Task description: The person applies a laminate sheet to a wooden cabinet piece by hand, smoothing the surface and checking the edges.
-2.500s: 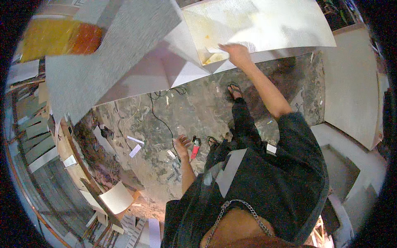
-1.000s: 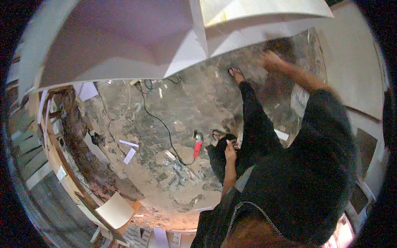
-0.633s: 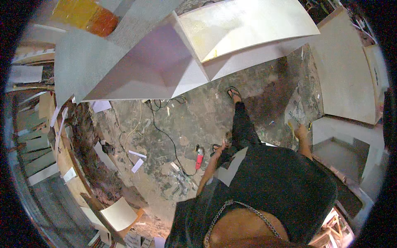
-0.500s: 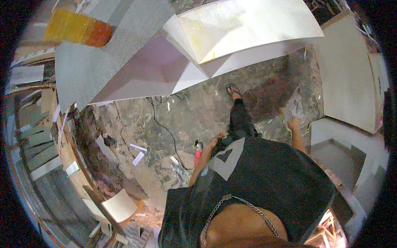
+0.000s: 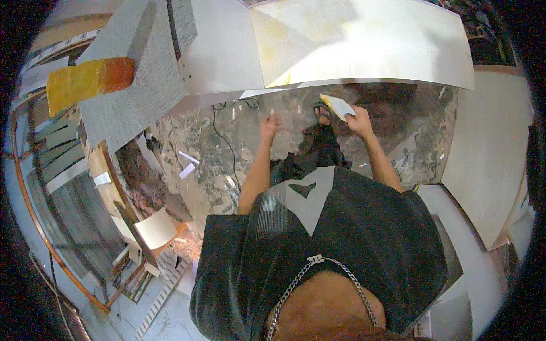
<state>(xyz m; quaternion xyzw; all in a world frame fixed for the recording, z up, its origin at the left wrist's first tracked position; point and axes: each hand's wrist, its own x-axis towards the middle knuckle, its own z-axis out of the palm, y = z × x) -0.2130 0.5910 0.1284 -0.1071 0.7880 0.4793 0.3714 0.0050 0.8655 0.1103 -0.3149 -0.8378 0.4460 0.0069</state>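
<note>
My right hand [image 5: 358,120] grips a flat whitish spreader-like piece [image 5: 340,107] with a yellow edge, held out in front of me, close to the near edge of a pale panel [image 5: 364,40]. Yellow smears mark that panel's left part, and bright light falls across it. My left hand [image 5: 271,126] is raised over the floor, short of the panel. Its fingers look stretched out, somewhat blurred, with nothing visible in them. At the far left, a yellow and orange container [image 5: 91,84] stands on a grey textured board [image 5: 136,102].
A black cable [image 5: 219,131] trails across the stained floor [image 5: 193,210], where small white offcuts [image 5: 186,169] lie. Tall pale boards [image 5: 483,153] stand at the right. Stacked dark sheets [image 5: 85,221] and a wooden rail [image 5: 108,187] are at the left.
Both hands have come up and forward from my sides toward the pale panel. The flat piece in my right hand has swung in from the right. The view has shifted too.
</note>
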